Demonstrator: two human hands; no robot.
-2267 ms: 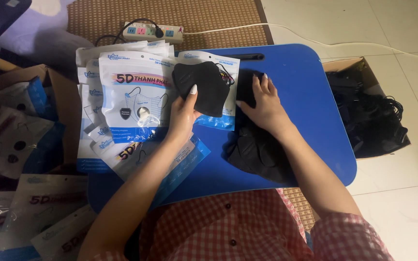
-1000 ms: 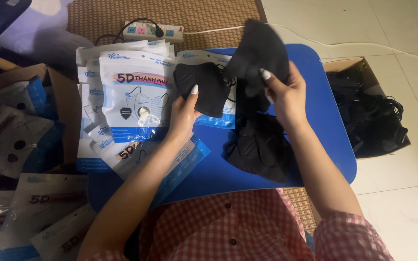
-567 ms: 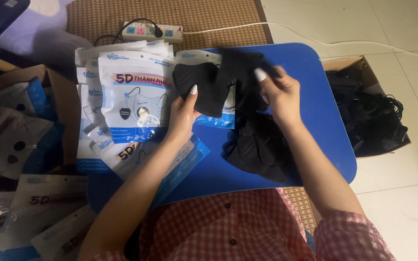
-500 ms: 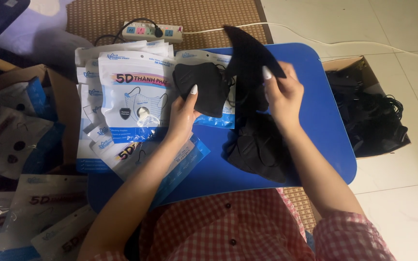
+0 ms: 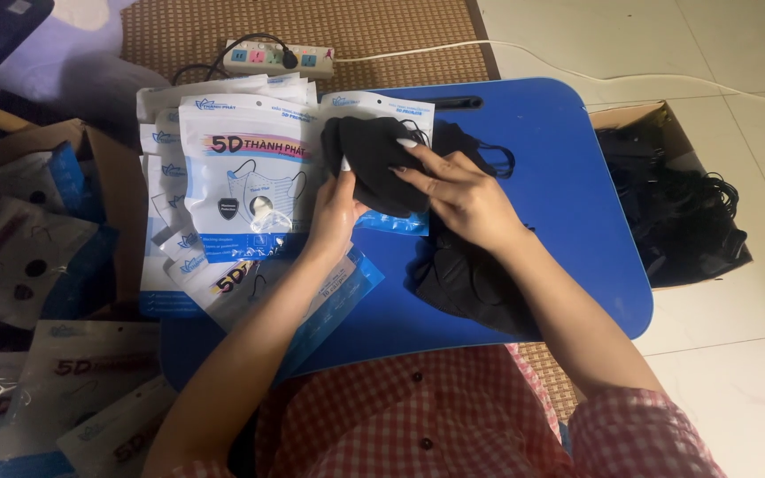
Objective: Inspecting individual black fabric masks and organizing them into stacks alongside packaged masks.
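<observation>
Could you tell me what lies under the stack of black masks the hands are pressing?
A white and blue pouch lies under the black masks, on the blue tray. Both the left hand and right hand cover them; the pouch's middle is hidden.

the pile of black masks [image 5: 467, 279] beside the blue tray [image 5: 568, 204] lies half hidden under the right hand's [image 5: 462, 199] forearm.

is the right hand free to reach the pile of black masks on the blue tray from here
Probably yes. The right hand rests on the black masks stacked on a pouch, and the pile of black masks lies uncovered just below its wrist on the blue tray.
</observation>
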